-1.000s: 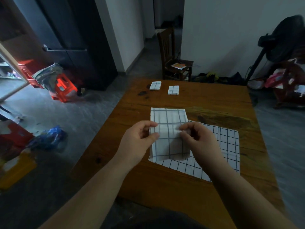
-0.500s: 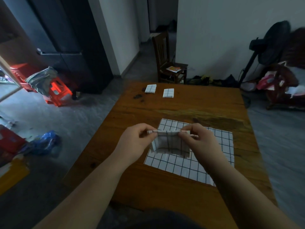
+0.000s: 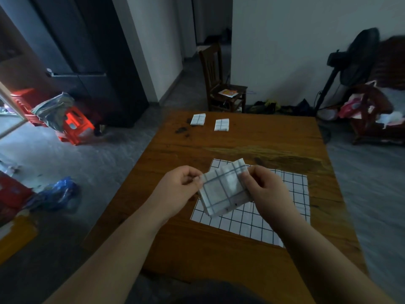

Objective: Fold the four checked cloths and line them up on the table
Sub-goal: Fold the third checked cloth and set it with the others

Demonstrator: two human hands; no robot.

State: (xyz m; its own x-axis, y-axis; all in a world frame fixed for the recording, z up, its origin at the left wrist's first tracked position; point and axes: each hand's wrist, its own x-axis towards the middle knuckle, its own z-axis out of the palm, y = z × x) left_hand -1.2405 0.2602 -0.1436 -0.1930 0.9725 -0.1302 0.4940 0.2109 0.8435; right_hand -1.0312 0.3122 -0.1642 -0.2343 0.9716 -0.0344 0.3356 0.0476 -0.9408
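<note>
The table [image 3: 241, 148] runs away from you, and the work is split between its near half and its far edge. On the near half, the unfolded checked cloth [image 3: 285, 216] lies flat and not yet folded, with its sides slightly skewed to the table edge. The part-folded cloth [image 3: 223, 189] is held in the air directly above the flat cloth's near-left area and between your two hands. It is tilted, and its right end lies farther from you than its left. Its longer side appears to run hand to hand, and a loose flap stands up at the far-right corner. Your left hand [image 3: 175, 191] pinches the left edge with curled fingers. Your right hand [image 3: 267, 189] grips the right edge the same way. Neither hand is nearer, because the cloth spans both. The first folded cloth [image 3: 198, 119] and the second folded cloth [image 3: 222, 124] lie side by side near the far edge, well apart from your hands. Their row runs left to right, so the next free place is probably to the right of the second, on your right hand's side.
</note>
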